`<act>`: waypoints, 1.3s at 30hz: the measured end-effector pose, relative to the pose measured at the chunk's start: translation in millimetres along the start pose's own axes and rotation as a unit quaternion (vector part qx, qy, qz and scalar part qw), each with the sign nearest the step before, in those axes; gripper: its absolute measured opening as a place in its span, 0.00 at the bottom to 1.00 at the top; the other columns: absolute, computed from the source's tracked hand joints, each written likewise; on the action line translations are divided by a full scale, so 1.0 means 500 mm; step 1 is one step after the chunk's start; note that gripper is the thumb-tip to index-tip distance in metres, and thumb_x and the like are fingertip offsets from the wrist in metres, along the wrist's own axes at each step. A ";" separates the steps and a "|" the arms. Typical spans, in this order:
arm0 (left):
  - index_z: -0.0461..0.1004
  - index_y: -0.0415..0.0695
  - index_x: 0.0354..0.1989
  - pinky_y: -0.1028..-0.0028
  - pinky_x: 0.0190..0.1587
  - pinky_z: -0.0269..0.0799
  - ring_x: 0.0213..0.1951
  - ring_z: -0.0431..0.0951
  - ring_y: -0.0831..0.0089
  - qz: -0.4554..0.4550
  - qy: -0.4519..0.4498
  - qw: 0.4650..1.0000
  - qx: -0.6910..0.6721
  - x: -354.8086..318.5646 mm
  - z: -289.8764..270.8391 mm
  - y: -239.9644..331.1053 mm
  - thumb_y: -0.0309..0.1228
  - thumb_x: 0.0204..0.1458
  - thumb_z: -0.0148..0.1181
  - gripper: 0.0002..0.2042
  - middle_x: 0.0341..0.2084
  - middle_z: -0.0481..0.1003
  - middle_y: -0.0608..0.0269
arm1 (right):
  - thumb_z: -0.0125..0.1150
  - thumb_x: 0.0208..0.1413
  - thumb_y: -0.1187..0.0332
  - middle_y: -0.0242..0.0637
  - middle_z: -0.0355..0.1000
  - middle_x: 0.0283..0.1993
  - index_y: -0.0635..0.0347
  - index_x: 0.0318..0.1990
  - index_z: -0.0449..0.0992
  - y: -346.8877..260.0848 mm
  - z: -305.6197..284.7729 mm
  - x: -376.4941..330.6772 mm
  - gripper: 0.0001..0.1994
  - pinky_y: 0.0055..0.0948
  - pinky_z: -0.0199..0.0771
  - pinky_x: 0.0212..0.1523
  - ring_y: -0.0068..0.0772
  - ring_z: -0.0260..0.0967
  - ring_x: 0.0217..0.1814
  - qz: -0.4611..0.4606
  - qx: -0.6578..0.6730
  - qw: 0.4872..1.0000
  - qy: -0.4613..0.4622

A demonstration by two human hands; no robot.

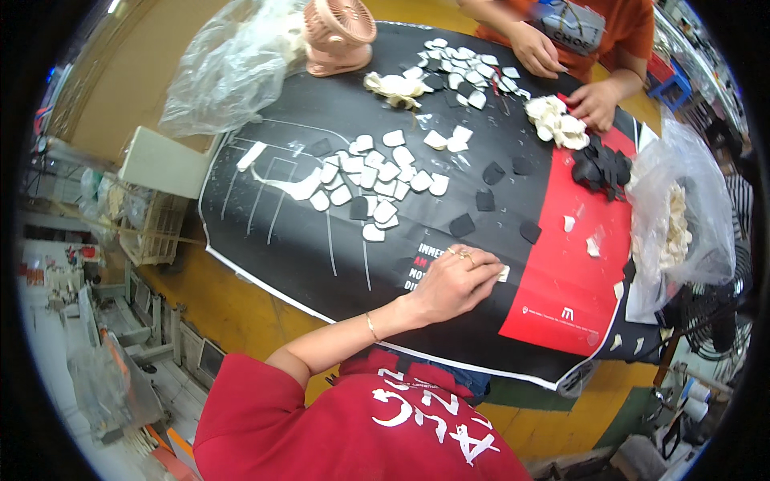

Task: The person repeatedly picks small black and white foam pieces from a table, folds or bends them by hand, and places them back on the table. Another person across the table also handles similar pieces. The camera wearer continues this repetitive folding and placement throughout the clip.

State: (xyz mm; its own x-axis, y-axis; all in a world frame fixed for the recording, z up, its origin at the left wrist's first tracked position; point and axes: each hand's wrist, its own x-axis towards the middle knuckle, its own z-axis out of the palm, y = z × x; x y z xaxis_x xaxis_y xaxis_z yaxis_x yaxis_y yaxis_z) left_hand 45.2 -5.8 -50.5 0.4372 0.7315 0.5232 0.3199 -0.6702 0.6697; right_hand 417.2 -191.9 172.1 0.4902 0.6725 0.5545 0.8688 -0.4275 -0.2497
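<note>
The widest thing before me is the table [473, 349], its cover black with a red panel [561, 260] toward the right end. Taking the worker's left hand [453, 284] as the middle of the dial, a co-worker in an orange top [634, 32] stands across at one o'clock, both hands low over the table. A clear plastic bag [228, 68] slumps between ten and eleven, and another bag [690, 232] with cream pieces inside sits between two and three. A pink fan [338, 36] stands at eleven. Nearer along that same line spreads a heap of white pads [377, 172]; a farther mixed heap [473, 68] of white and black lies at twelve, and a pile of black pieces [601, 168] at two. The worker's bare forearm [341, 345] slants in from eight o'clock, a thin bracelet [370, 326] at the wrist. The hand is turned back upward, rings on it, fingers bent and aimed toward three. The grip is closed at the fingertips on a small cream piece [503, 274], which pokes out at three o'clock, over the black just short of the red panel.
</note>
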 end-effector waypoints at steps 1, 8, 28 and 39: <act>0.80 0.41 0.40 0.67 0.43 0.73 0.40 0.81 0.63 -0.012 0.010 1.000 -0.012 0.003 -0.001 0.003 0.22 0.47 0.66 0.11 0.38 0.80 0.59 | 0.63 0.52 0.76 0.32 0.71 0.32 0.67 0.41 0.79 -0.038 -0.008 0.004 0.09 0.23 0.69 0.36 0.22 0.68 0.33 -0.021 0.006 1.000 0.017; 0.82 0.40 0.39 0.69 0.39 0.72 0.35 0.80 0.64 -0.070 0.070 0.992 -0.072 0.026 -0.015 0.051 0.20 0.47 0.66 0.09 0.37 0.81 0.60 | 0.67 0.47 0.81 0.31 0.71 0.32 0.65 0.44 0.80 -0.320 0.253 -0.157 0.14 0.22 0.70 0.38 0.21 0.69 0.33 0.190 0.433 0.798 -0.373; 0.82 0.37 0.39 0.73 0.41 0.76 0.37 0.82 0.66 -0.122 0.041 0.986 -0.108 0.039 -0.007 0.061 0.18 0.51 0.64 0.07 0.36 0.81 0.55 | 0.60 0.62 0.74 0.38 0.77 0.35 0.69 0.44 0.79 -0.365 0.381 -0.224 0.08 0.22 0.72 0.40 0.24 0.74 0.36 0.137 0.543 0.755 -0.341; 0.82 0.38 0.39 0.72 0.39 0.72 0.35 0.81 0.65 -0.068 0.034 0.996 -0.056 0.047 0.002 0.066 0.20 0.50 0.66 0.08 0.36 0.81 0.57 | 0.58 0.61 0.75 0.36 0.75 0.33 0.70 0.39 0.77 -0.357 0.390 -0.223 0.06 0.21 0.71 0.38 0.22 0.71 0.34 0.160 0.560 0.742 -0.332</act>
State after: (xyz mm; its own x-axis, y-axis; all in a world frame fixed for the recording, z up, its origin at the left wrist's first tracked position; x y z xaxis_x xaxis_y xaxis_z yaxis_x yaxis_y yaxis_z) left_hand 66.9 -10.6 -16.5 0.3377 0.8241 0.4547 0.2758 -0.5486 0.7893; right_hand 221.1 -72.7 0.2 0.2861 0.9534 -0.0955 0.0305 -0.1087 -0.9936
